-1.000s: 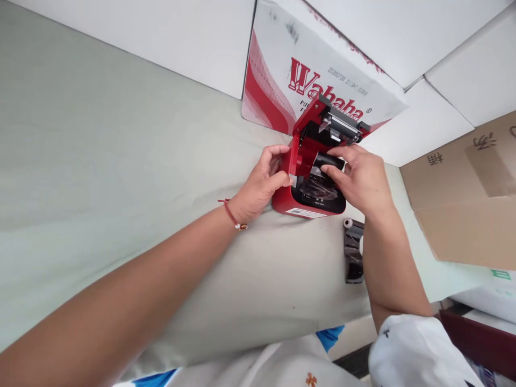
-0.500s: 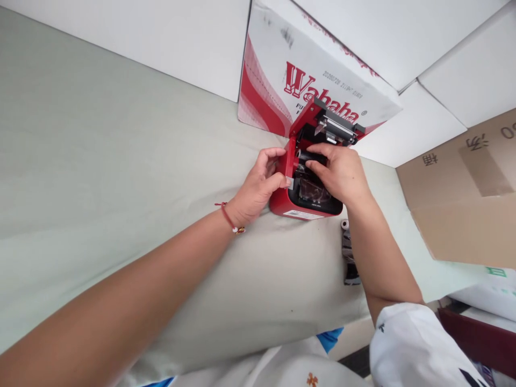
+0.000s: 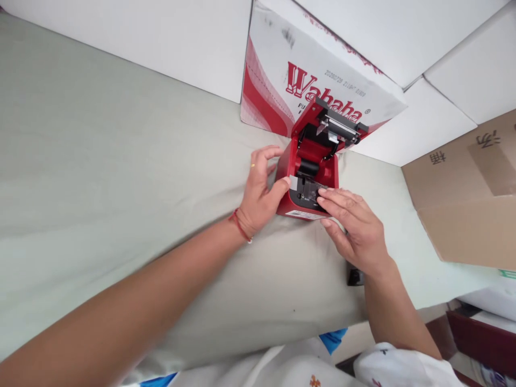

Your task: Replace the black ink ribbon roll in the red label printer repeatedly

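Note:
A small red label printer (image 3: 284,206) stands on the cloth with its lid (image 3: 305,119) tilted up. Inside lies a black ribbon roll (image 3: 309,169), and shiny dark film (image 3: 309,189) covers part of the front mechanism. My left hand (image 3: 261,196) grips the printer's left side, thumb on the top edge beside a grey patch and fingers along the wall. My right hand (image 3: 357,228) has its fingers stretched over the front right of the opening, their tips touching the film area. Its thumb is apart from the fingers, near the front face.
Behind the printer stands a white and red carton (image 3: 266,59) marked Wahaha, close to the raised lid. A brown cardboard box (image 3: 463,209) is at the right. A small black item (image 3: 355,276) lies on the green-grey cloth (image 3: 161,134), partly hidden by my right wrist.
My right hand has come off the black roll inside and moved toward the front right edge, its fingers now stretched out. The left hand still holds the printer's side.

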`<state>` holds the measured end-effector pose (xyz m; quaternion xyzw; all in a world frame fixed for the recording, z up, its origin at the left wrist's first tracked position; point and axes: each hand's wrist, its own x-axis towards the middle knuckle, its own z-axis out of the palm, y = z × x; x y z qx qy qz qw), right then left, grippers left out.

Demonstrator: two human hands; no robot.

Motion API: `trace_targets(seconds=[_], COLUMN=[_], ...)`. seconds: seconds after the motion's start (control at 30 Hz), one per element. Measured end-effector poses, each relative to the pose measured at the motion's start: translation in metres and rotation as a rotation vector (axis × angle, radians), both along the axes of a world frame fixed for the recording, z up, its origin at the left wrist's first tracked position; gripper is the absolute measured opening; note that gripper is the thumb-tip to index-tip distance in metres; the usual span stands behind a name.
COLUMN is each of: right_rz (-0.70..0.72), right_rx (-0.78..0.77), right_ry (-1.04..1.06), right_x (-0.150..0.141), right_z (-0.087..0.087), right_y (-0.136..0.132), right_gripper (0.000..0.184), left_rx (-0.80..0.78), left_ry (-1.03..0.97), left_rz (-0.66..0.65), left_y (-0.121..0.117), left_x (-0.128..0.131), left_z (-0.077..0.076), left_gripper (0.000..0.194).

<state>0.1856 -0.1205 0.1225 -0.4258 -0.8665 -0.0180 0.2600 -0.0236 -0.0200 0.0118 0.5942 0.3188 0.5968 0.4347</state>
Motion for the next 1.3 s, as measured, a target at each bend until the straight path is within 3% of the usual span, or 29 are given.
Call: trace_targets(seconds=[0.07,0.13,0.2,0.3,0.37,0.43,0.6,0.7,0.77,0.87,1.0,1.2,1.3], right_rz=[-0.017,-0.042,-0.053,-0.029,-0.038,-0.135,-0.441,-0.458,-0.435,-0.435,-0.375,-0.274,-0.286], right_rx=[0.019,0.03,0.029,-0.006,-0.045,-0.015,0.151,0.053,-0.016,-0.031,0.008,0.028,0.097], right_ry=[-0.013,-0.015,-0.021,0.001,0.078,0.194,0.328,0.291,0.25,0.229,0.284,0.152,0.118], right_x=[0.005,0.008,0.009,0.008,0.008,0.01,0.026,0.03,0.025,0.01,-0.004,-0.004,-0.006], right_z=[-0.009,-0.016,-0.018,-0.013,-0.005,0.004,0.017,0.018,0.018,0.02,0.019,-0.006,-0.017], right_y=[-0.009,-0.014,-0.017,-0.017,-0.012,0.001,0.07,0.109,0.12,0.11,0.071,0.032,0.026], right_gripper=[0.048,0.053,0.054,0.044,0.035,0.03,0.043,0.053,0.057,0.064,0.058,0.045,0.04], left_rx=[0.313,0.586,0.737,0.837,0.85,0.847,0.794,0.732,0.689,0.643,0.72,0.648,0.701], left_ry=[0.163,0.253,0.307,0.361,0.375,0.378,0.41,0.423,0.397,0.374,0.427,0.368,0.377], left_rz=[0.172,0.23,0.209,0.193,0.197,0.192,0.143,0.083,0.038,-0.006,0.083,0.022,0.071], left_y=[-0.009,-0.018,-0.027,-0.035,-0.036,-0.034,-0.031,-0.03,-0.031,-0.032,-0.032,-0.032,-0.032], left_x=[-0.004,-0.006,-0.004,0.001,0.004,0.005,0.003,0.003,0.003,0.003,0.004,0.006,0.006], left_z=[0.003,0.006,0.009,0.009,0.008,0.005,-0.002,-0.004,-0.004,-0.002,0.0,-0.001,-0.002], left_gripper=[0.049,0.053,0.051,0.044,0.041,0.04,0.041,0.039,0.037,0.034,0.034,0.034,0.035])
